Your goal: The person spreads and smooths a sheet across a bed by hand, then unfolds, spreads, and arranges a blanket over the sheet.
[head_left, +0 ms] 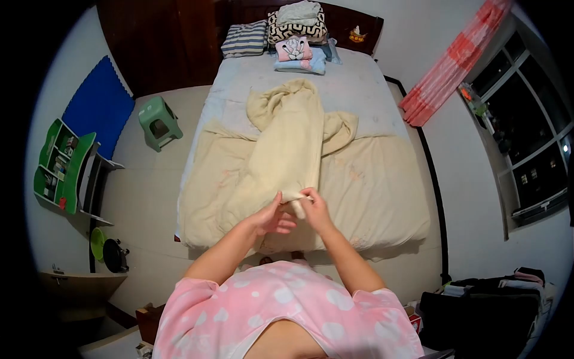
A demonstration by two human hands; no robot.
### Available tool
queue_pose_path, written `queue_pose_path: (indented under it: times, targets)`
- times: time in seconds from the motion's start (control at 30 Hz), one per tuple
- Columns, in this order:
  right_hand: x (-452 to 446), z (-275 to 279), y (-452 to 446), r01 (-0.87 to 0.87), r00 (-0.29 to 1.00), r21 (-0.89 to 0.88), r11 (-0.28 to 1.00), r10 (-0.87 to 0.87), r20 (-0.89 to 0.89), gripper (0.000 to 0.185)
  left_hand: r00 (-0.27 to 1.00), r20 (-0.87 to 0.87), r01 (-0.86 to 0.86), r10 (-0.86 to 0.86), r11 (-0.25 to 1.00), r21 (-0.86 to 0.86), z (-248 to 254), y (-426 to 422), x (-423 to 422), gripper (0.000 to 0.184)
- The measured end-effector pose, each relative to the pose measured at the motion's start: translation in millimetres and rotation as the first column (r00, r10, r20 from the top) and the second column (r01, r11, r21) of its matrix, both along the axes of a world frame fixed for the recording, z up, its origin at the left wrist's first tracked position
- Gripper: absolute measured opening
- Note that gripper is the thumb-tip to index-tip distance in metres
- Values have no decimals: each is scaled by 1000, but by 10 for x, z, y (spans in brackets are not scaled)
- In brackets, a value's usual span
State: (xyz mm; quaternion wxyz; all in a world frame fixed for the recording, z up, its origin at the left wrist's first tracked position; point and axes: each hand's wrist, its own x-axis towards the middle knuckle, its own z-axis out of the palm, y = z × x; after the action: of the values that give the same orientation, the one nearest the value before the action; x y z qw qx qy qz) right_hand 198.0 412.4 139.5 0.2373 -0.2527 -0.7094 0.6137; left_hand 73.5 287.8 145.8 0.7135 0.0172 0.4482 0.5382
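A bed [373, 96] is bearing a rumpled cream cover [287, 146] — striped pillow [245, 39], patterned pillow [284, 32], folded blue bedding [302, 64] lying towards its head.

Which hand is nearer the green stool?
Left. The left hand is to the right of the green stool; the right hand, pinching the cream blanket, is farther right.

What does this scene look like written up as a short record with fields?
Place: bedroom, seen from above the bed's foot
Left hand: fingers apart, at the near end of the cream cloth
Right hand: pinching that same end
Cream cloth: bunched lengthwise over a wider cream cover
Bed head: striped pillow, beside stacked bedding
Left of bed: green stool
Right of bed: pink-red curtain, by a dark window
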Motion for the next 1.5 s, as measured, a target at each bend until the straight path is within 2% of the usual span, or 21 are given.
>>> queue_pose_path:
  times: [0.1, 0.13, 0.17, 0.23, 0.27, 0.33, 0.37, 0.4, 0.53, 0.6, 0.7, 0.73, 0.83, 0.87, 0.97, 1.07, 1.17, 1.2, 1.3, 1.4, 1.5]
  targets:
    - [-119, 32, -388, -211, 978, 237, 949, 205, 49, 15, 928, -154, -354, 338, 931, -87, -225, 105, -160, 44]
    - [-132, 6, -449, -290, 957, 298, 909, 273, 100, 15, 941, -101, -331, 323, 941, -71, -344, 96, -288, 39]
    - [-136, 12, -447, -376, 922, 132, 917, 357, 146, 15, 906, -175, -395, 385, 918, -26, -475, 71, -334, 38]
    - [-176, 56, -409, -490, 829, -211, 846, 527, 187, 16, 807, -314, -503, 501, 860, 80, -513, 22, -358, 40]
    - [-220, -87, -334, -483, 859, -184, 856, 504, 91, 15, 811, -283, -503, 512, 857, 106, -530, -9, -418, 40]
    - [-358, -382, -11, -325, 937, -250, 912, 346, 42, 14, 823, -218, -501, 525, 851, 156, -450, -80, -541, 42]
    - [-423, -473, 176, -243, 965, -286, 927, 260, 23, 13, 819, -245, -488, 519, 855, 179, -366, -108, -583, 43]
    - [-466, -486, 403, -152, 972, -296, 943, 197, 129, 22, 814, -271, -474, 514, 857, 202, -255, -133, -626, 45]
    - [-891, -647, 1190, 125, 939, -486, 865, 54, 338, 58, 752, -420, -467, 508, 860, 205, -242, -156, -823, 46]
    - [-1213, -904, 1576, 207, 902, -541, 815, 54, 428, 75, 722, -484, -474, 494, 863, 174, -172, -134, -847, 47]
    - [-1791, -1397, 2008, 268, 886, -566, 779, 31, 462, 86, 715, -466, -519, 522, 842, 146, -101, -85, -867, 48]
    - [-1938, -1350, 2094, 229, 899, -628, 744, 86, 429, 101, 714, -462, -536, 526, 835, 122, -72, -75, -878, 48]
    - [-2488, -2025, 2335, 415, 885, -626, 660, -134, 446, 84, 697, -456, -594, 553, 802, 64, -15, -88, -918, 49]
    - [-2625, -2341, 2471, 372, 921, -697, 614, -149, 360, 73, 684, -457, -615, 569, 786, 58, -9, -109, -942, 49]
    - [-2795, -2715, 2683, 405, 897, -607, 684, -168, 409, 57, 628, -460, -700, 628, 714, 20, -31, -236, -999, 49]
    - [-2592, -2272, 2806, 349, 936, -749, 563, -251, 247, 48, 582, -513, -755, 631, 654, -52, -108, -369, -1111, 48]
    - [-2356, -1999, 2850, 406, 904, -745, 530, -351, 243, 37, 595, -489, -762, 638, 641, -91, -166, -410, -1163, 48]
    - [-2268, -2042, 2862, 331, 935, -763, 555, -303, 185, 29, 609, -463, -758, 644, 645, -100, -167, -410, -1163, 48]
    - [-2076, -2075, 2780, 292, 950, -857, 424, -24, 311, 50, 690, -340, -689, 640, 724, -34, -151, -384, -1123, 48]
    - [-2166, -1798, 2407, 270, 937, -856, 440, 85, 340, 81, 747, -373, -614, 551, 786, -69, 48, -331, -1100, 49]
    - [-2413, -1670, 2182, 309, 881, -786, 535, 151, 449, 97, 744, -355, -623, 566, 780, -64, 195, -296, -1052, 50]
